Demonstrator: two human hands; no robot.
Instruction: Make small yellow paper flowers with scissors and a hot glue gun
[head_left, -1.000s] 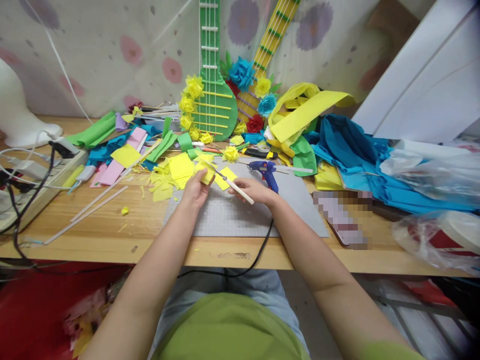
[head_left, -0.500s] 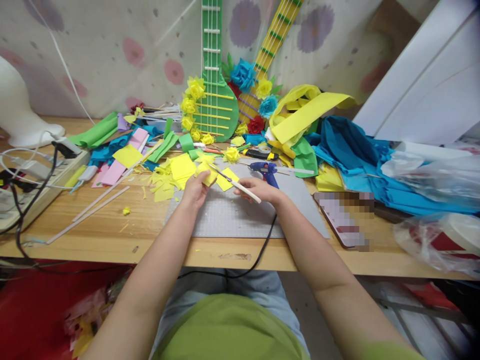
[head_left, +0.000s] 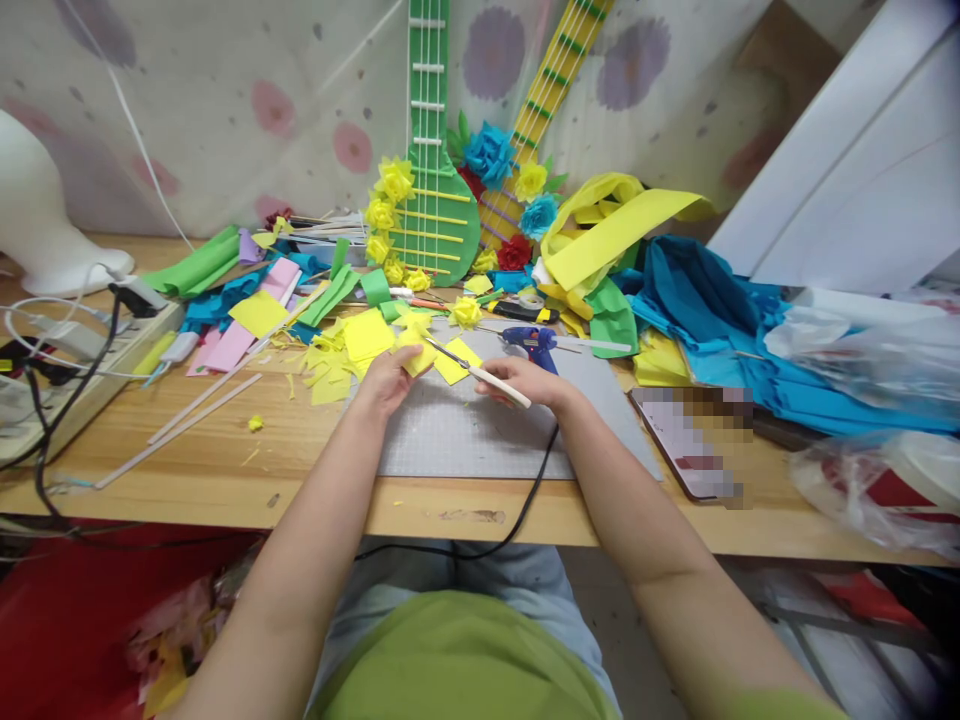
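My left hand [head_left: 386, 378] is closed on a small piece of yellow paper [head_left: 417, 357], held just above the grey cutting mat [head_left: 480, 440]. My right hand [head_left: 529, 382] grips a pair of scissors with cream handles [head_left: 480, 374], and the blades point left toward the yellow piece. Another yellow paper square [head_left: 454, 363] lies on the mat between my hands. A blue glue gun [head_left: 531, 342] rests on the mat just beyond my right hand, its black cord running over the table edge.
Yellow, green, pink and blue paper scraps [head_left: 330, 330] cover the table's back. Two paper guitars with paper flowers [head_left: 439, 200] lean on the wall. A power strip with cables [head_left: 67, 350] sits left. Blue crepe paper [head_left: 720, 320], a plastic bag [head_left: 877, 470] and a phone [head_left: 694, 440] lie right.
Both hands have drifted slightly right and away from me. The scissors stay pointed at the yellow piece and the grips are unchanged.
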